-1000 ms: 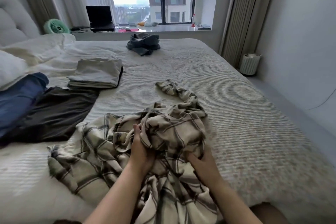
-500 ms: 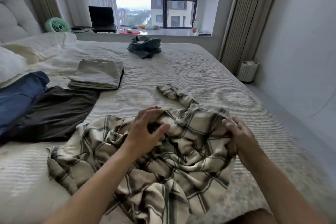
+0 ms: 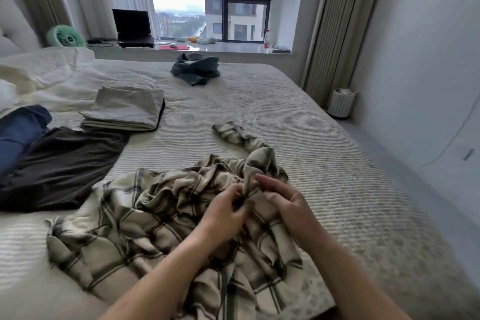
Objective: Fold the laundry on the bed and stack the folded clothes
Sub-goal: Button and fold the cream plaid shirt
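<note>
Though crumpled, plaid shirt (image 3: 161, 218) in both hands' grip.

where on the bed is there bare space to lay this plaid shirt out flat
The widest bare stretch of the bed lies right of the plaid shirt, running up to the crumpled grey garment. A narrower strip lies between the folded beige stack and the shirt's sleeve. The left is crowded: dark garment, blue garment.

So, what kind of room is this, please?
Most likely a bedroom in a high apartment: a wide bed with laundry, a padded headboard, and a window over city buildings.
</note>
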